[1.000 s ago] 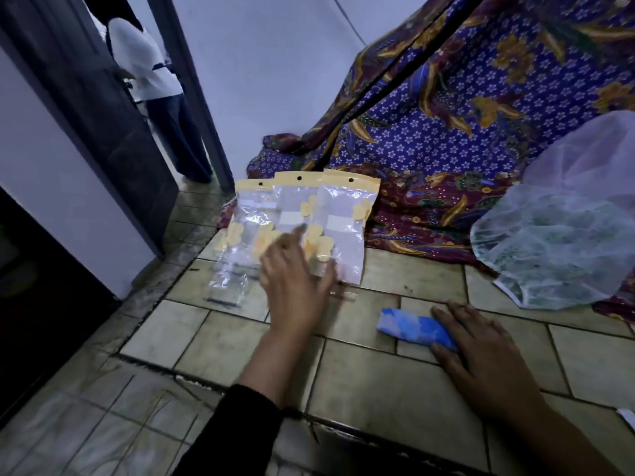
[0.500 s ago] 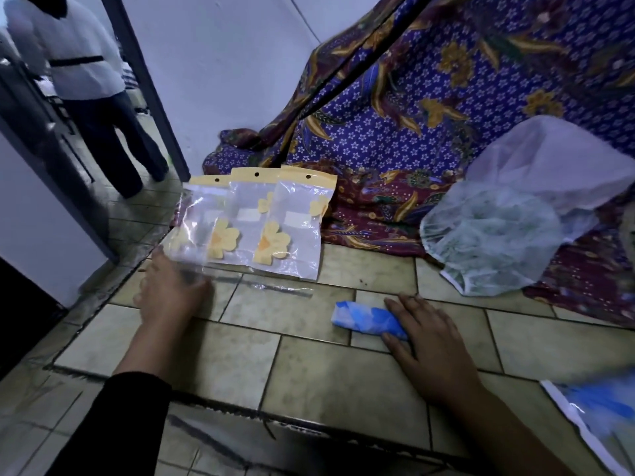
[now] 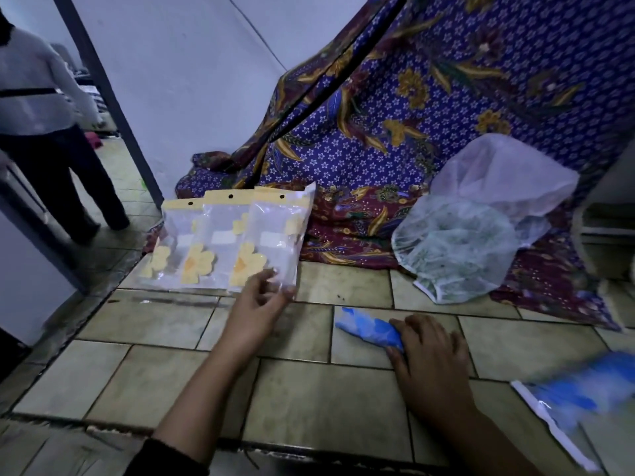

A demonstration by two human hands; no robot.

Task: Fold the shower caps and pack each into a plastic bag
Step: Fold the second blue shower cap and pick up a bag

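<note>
Head view: where has the left hand point(image 3: 256, 305) gone?

Across the row of bags point(image 3: 202, 235). Half a second ago it lay low at the row's left end. Now it is at the right end, thumb and fingertips pinching the bottom corner of the front plastic bag point(image 3: 278, 231).

Is that bag off the floor?

I cannot tell. It leans on the patterned cloth point(image 3: 412, 149) with the other two, its top corner flaring out.

And the cap?

The folded blue shower cap point(image 3: 367, 329) lies on the tiled floor point(image 3: 309, 407), where it was. The right hand point(image 3: 429, 359) rests on its right end, fingers laid flat over it, pressing the fold down.

Meaning?

I judge this cap is folded and its bag chosen. The bag has yet to be pulled free and opened. A white cap point(image 3: 457, 249) and a blurred blue one point(image 3: 577, 393) are not yet folded.
</note>
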